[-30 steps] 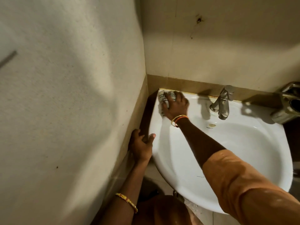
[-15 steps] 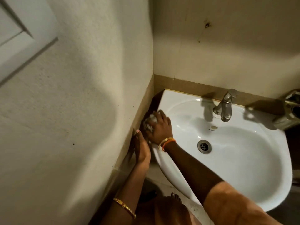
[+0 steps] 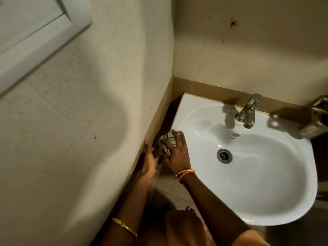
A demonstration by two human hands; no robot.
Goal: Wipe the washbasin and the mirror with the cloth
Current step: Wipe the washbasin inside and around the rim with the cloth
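- Likely the left hand [image 3: 148, 166], fingers straight and flat against the wall, holds nothing; it could slip on the tile ledge.
- Further right, the right hand [image 3: 175, 155] presses its fingers over the checked cloth [image 3: 166, 141] on the washbasin [image 3: 266, 201] left rim; the cloth may drop into the gap beside the wall.

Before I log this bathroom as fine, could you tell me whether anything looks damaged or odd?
Yes: the cream back wall above the white ceramic washbasin has a dark hole-like mark with faint streaks around it. Nothing looks spilled.
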